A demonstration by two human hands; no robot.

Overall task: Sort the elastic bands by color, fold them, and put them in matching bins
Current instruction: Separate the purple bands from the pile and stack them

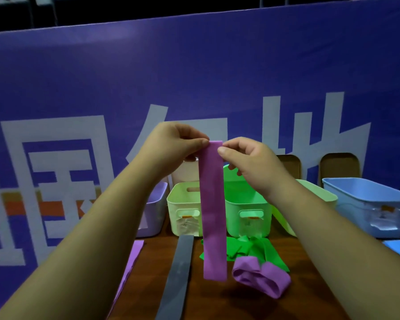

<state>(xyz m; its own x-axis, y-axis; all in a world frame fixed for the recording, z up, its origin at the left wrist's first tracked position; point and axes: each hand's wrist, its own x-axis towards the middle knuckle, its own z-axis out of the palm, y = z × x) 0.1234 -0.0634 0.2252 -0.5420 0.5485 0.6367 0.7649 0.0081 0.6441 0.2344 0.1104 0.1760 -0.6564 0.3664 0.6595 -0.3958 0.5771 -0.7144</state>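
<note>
- Above the dark wooden table [298, 296], the left hand [171, 144] and right hand [247, 158] pinch the flat purple elastic band [214, 218] by its top corners.
- Band hangs straight, ready for folding; lilac plastic bin [155, 211] stands behind-left.

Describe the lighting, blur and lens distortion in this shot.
Head view: dim, bluish lighting; the hanging purple band, pinched by the left hand and right hand, looks sharp; wide-angle distortion bows the banner and stretches the forearms; the coiled purple band casts a shadow on the table.
</note>
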